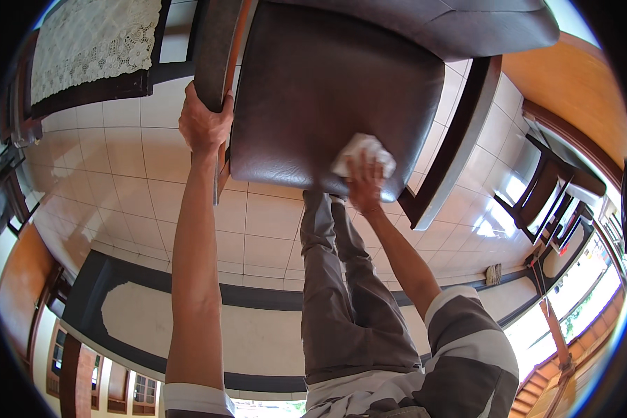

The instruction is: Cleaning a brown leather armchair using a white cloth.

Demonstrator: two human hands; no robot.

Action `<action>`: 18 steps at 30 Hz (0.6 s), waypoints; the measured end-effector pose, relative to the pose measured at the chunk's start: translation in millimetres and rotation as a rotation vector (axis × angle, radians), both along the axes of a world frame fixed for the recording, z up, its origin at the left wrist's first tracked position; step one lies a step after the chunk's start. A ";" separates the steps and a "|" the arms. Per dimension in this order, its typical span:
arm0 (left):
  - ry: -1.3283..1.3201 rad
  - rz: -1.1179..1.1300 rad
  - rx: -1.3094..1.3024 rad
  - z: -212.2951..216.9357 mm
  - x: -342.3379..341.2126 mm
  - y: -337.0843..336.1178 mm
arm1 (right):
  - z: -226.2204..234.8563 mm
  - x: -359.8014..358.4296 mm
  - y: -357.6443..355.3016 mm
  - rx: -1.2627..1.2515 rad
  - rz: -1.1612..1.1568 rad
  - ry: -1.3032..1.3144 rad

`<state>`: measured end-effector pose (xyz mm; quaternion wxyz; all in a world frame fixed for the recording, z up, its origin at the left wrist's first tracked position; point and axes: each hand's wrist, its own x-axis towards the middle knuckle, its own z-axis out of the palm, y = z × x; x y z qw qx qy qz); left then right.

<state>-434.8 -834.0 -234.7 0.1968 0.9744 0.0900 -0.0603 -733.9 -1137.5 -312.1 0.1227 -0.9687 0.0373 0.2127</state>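
Observation:
In front of me stands an armchair with a dark brown, leather-like seat cushion (pixel 327 90) and a matching backrest (pixel 467 28) at the top right. My left hand (pixel 206 120) is closed around the front end of the left wooden armrest (pixel 216 52). My right hand (pixel 366 180) presses a crumpled white cloth (pixel 362 152) onto the seat near its front right corner. The fingers are slightly blurred and lie over the cloth's lower part. To the right of the cushion runs the other armrest (pixel 460 139).
A dark table with a white lace cloth (pixel 94 45) stands at the far left. Dark wooden chairs (pixel 550 188) are at the right. Light tiles (pixel 129 150) cover the floor around the armchair. Behind my legs runs a low, dark-edged ledge (pixel 265 296).

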 end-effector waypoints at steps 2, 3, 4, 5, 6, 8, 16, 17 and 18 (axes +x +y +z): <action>-0.042 -0.008 0.007 -2.0 0.0 0.7 | -1.9 -23.1 -33.3 -0.083 -0.340 -0.179; -0.072 -0.020 0.002 -3.0 -0.1 0.9 | -3.2 -32.2 -42.9 -0.093 -0.459 -0.259; -0.081 -0.021 0.007 -3.6 -0.2 1.4 | -6.5 -39.3 -43.7 -0.090 -0.445 -0.228; -0.080 -0.022 -0.001 -4.3 0.3 1.8 | -8.7 -45.1 -40.5 -0.033 -0.565 -0.321; -0.062 -0.011 -0.009 -4.4 0.6 2.2 | -10.1 -49.1 -32.2 0.027 -0.685 -0.416; -0.046 -0.009 -0.011 -4.2 2.1 2.7 | -10.9 -52.6 0.6 -0.090 -0.544 -0.301; -0.031 -0.012 0.011 -4.8 0.1 2.9 | 6.4 29.8 199.3 0.309 -0.188 0.037; -0.068 -0.027 0.016 -5.6 0.1 2.5 | 7.6 45.3 217.9 0.373 -0.115 -0.035; -0.090 -0.031 0.020 -6.3 -1.0 1.8 | 7.5 58.2 229.2 0.443 -0.047 -0.105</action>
